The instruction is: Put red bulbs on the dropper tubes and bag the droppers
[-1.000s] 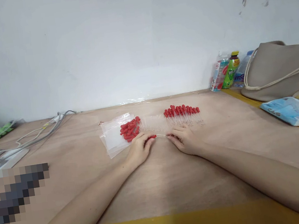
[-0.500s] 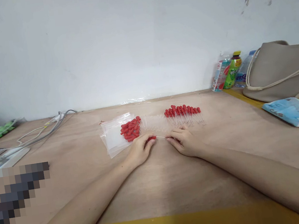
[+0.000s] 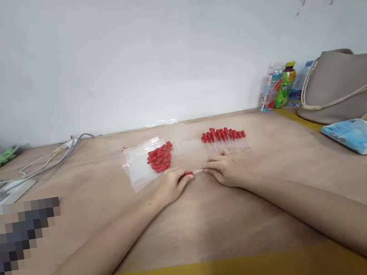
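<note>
The dropper (image 3: pixel 196 172) lies crosswise just above the table (image 3: pixel 197 227), between the two hands and in front of the piles. The left hand (image 3: pixel 172 186) pinches its red bulb (image 3: pixel 189 173) between thumb and fingertips. The right hand (image 3: pixel 226 172) is closed the same way on its clear tube (image 3: pixel 199 171). Compared with a second ago, the hands have drawn a little nearer to each other and toward the person. Less bare tube shows between them, which suggests the bulb has been pressed further onto the tube. Just beyond the left hand is a heap of loose red bulbs (image 3: pixel 159 158), resting at the edge of some flat clear plastic bags (image 3: pixel 138 167). Whether the bulbs are inside a bag or on top of one cannot be made out. Beside them is a heap of bare clear tubes (image 3: pixel 188 149), and further right a row of finished droppers (image 3: pixel 225 138) with their red tops pointing to the wall. Well off to the right stands a beige cloth bag (image 3: pixel 344 81), its contents hidden. Drink bottles (image 3: pixel 282 86) stand near it by the wall, and a blue packet (image 3: pixel 362 136) lies in front. Cables (image 3: pixel 52 159) run along the far left.
</note>
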A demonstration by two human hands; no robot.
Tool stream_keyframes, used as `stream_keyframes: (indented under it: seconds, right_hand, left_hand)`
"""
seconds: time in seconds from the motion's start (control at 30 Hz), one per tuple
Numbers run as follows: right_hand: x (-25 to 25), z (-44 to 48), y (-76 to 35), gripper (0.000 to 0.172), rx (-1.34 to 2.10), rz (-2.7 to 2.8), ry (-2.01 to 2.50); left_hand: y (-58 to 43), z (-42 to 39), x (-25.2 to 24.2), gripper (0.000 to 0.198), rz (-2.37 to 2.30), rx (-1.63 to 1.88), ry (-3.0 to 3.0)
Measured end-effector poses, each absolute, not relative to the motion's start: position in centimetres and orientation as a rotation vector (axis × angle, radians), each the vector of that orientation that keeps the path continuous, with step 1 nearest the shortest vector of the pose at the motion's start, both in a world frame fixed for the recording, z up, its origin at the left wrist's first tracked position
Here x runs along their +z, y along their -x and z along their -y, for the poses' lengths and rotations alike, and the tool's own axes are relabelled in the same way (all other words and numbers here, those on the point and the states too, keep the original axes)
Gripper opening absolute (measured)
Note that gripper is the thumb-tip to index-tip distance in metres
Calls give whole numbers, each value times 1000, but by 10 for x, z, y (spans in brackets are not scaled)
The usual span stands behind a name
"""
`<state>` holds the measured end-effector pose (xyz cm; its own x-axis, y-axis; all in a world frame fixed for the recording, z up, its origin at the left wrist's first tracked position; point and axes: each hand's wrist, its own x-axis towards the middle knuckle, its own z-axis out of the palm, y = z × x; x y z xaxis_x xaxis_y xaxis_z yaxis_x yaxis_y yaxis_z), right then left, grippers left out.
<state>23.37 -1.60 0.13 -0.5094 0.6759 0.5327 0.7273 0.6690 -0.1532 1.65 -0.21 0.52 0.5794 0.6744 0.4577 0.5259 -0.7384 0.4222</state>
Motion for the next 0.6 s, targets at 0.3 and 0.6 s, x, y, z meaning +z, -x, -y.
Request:
stream_keyframes:
  seconds: [0.3,0.6]
  right_hand:
    - [1,23,-231,27,-211,2348,1028]
    - [0,24,-228,29,-215,2386,1019]
  left_hand:
    - [-15,1,1,20,-946,891,-2715]
    - [-19,5,4,19,-846,978,-2795]
